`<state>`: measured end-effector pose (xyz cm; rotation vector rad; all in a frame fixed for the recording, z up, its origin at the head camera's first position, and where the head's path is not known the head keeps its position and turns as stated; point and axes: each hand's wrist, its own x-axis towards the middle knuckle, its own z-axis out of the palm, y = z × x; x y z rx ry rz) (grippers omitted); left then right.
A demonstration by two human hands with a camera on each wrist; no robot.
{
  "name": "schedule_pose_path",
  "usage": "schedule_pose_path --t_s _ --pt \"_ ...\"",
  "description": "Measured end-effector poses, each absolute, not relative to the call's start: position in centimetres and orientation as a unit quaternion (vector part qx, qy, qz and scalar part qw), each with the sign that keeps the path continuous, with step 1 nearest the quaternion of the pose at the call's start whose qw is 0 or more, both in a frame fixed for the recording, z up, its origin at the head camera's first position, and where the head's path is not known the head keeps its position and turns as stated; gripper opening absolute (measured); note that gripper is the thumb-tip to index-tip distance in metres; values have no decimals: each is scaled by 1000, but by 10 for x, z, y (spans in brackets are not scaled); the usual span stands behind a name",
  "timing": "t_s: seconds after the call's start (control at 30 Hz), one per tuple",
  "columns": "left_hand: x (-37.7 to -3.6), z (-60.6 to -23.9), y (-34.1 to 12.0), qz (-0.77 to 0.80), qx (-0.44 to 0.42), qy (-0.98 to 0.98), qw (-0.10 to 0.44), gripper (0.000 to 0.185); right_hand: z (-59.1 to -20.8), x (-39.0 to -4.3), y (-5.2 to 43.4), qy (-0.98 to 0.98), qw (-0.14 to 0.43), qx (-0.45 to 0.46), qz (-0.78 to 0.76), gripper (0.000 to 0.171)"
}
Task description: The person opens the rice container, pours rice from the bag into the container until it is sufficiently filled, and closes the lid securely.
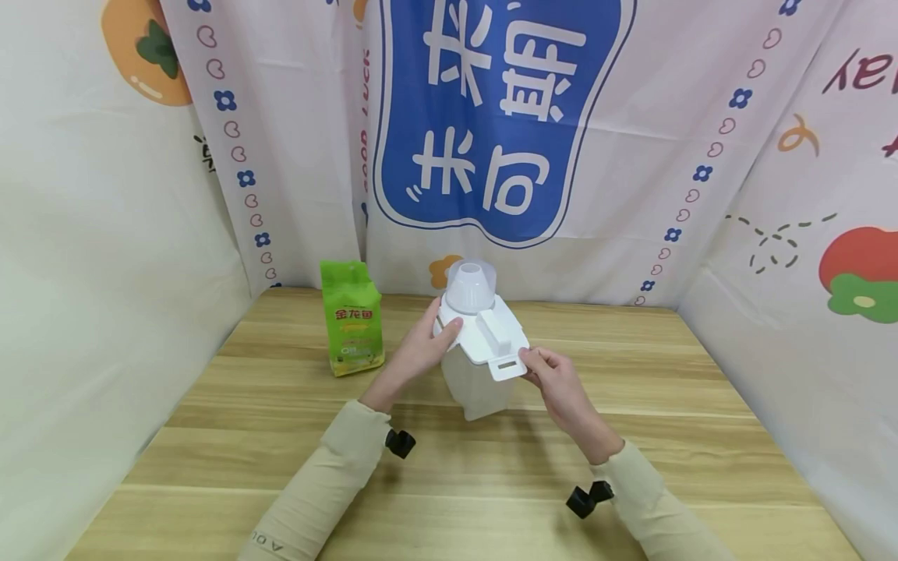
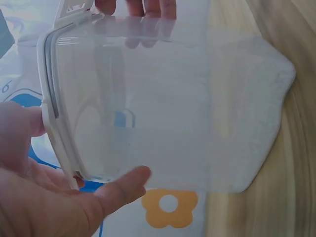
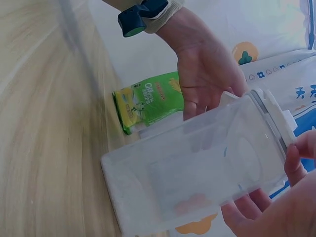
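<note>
A translucent plastic storage container (image 1: 477, 389) with a white lid (image 1: 466, 335) stands at the middle of the table. An upturned clear measuring cup (image 1: 471, 288) sits at the lid's far end, and a slotted tab (image 1: 507, 368) sticks out at the near end. My left hand (image 1: 422, 343) holds the container's left side, thumb over the lid's edge. On the other side my right hand (image 1: 561, 387) pinches the lid's corner beside the tab. The left wrist view shows the see-through wall (image 2: 158, 108), with right-hand fingers (image 2: 150, 15) behind it.
Left of the container, a green packaged bag (image 1: 354, 327) stands upright on the wooden table (image 1: 631, 467). Printed cloth (image 1: 631, 171) hangs close behind the table's back edge and along both sides. Each wrist carries a small black device (image 1: 401, 443).
</note>
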<state>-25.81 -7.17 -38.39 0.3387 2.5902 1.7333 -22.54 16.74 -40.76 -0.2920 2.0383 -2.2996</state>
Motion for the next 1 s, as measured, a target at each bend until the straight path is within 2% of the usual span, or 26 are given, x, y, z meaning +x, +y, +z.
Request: schedule_pose_path --t_s 0.33,0.57,0.7,0.8,1.0 --pt "-257 -375 -76 519 135 844 2 64 -402 -226 171 657 34 -115 -744 28" --pt "-245 -361 -72 403 98 909 -26 71 -400 -226 173 660 35 -115 -741 29" --pt "-233 -355 -67 352 114 928 -33 76 -399 -227 176 666 51 -135 -732 27" --pt "-224 -354 -64 335 137 930 -58 72 -398 -230 178 674 57 -146 -722 27" --pt "-214 -353 -53 318 162 923 -142 58 -396 -237 182 693 41 -166 -700 35"
